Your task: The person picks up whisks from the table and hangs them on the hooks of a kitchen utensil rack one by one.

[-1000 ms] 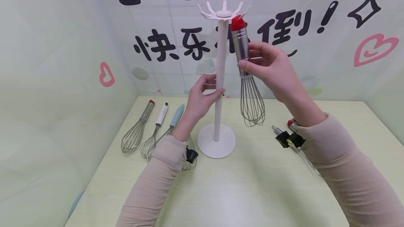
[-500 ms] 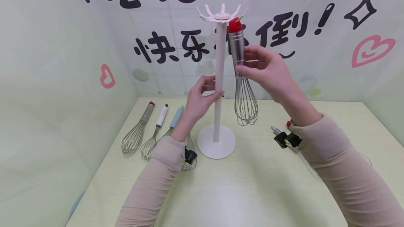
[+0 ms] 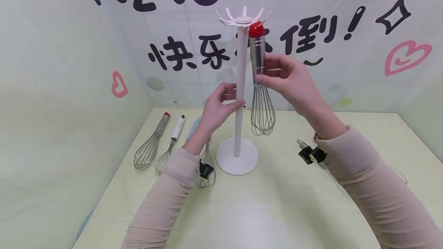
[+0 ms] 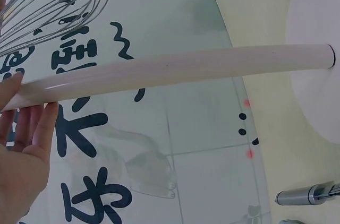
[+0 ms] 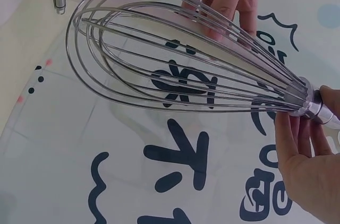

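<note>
Black lettering [image 3: 176, 53] is running across a pale backdrop [image 3: 180, 14], which is rising behind a light, faintly grained table [image 3: 263, 210]. Both arms are stretching forward in beige sleeves [image 3: 377, 187], with a small black device [image 3: 206, 169] sitting at the left wrist.

Lower of the two, the left hand [image 3: 220, 105] is gripping the smooth, round pole of a white stand [image 3: 239, 126], its thumb crossing in front and its fingers curling behind. Held higher and slanting inward, the right hand [image 3: 287, 76] is pinching the lower handle of a red-capped whisk [image 3: 257, 53] between thumb and fingers.

That whisk is hanging nearly upright just right of the pole, cap uppermost. Its metal handle is gleaming, and its thin wires are bowing into a long teardrop below. Its cap is overlapping the upturned prongs [image 3: 244, 12] of the stand; whether it is catching on one, I cannot tell. At the bottom, a flat round base [image 3: 247, 166] is resting on the table.

Left of it, a grey-handled whisk [image 3: 161, 125], a white-handled whisk [image 3: 178, 128] and a blue handle [image 3: 192, 128] are lying, the last partly hidden by the left arm.
</note>
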### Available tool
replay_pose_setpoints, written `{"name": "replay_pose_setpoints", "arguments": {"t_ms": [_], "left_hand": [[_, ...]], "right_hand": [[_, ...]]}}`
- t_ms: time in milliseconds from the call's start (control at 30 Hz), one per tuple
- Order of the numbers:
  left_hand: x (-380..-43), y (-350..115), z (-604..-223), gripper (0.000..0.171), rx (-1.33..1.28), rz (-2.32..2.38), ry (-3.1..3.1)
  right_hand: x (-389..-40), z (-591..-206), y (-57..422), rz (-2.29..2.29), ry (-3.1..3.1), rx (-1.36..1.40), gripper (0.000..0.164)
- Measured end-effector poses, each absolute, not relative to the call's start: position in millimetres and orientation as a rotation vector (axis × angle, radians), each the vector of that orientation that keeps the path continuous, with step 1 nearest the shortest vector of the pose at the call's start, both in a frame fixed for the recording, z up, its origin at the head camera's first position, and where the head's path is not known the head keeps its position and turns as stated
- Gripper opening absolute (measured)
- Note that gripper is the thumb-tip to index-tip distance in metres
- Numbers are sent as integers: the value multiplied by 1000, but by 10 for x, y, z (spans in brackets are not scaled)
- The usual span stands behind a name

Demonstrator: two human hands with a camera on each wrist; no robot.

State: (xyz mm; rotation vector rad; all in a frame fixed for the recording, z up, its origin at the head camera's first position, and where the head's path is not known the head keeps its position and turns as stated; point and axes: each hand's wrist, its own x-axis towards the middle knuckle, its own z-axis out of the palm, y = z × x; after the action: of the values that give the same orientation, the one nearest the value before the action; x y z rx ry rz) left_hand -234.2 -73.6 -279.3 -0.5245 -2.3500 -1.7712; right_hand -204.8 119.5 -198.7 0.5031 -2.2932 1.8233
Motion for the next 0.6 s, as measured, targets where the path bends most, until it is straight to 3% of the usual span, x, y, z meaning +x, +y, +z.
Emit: {"name": "replay_pose_setpoints", "arguments": {"t_ms": [433,600], "left_hand": [[-2261,-790,-2280,40,-494,-1748,-2081],[-2212,-774,-2054,49,-503,-1735,-1942]], "right_hand": [[-2046,-1993,1159,1802,-2297,469,42],[-2034,-1994,1140,1804,-2309,445,42]]}}
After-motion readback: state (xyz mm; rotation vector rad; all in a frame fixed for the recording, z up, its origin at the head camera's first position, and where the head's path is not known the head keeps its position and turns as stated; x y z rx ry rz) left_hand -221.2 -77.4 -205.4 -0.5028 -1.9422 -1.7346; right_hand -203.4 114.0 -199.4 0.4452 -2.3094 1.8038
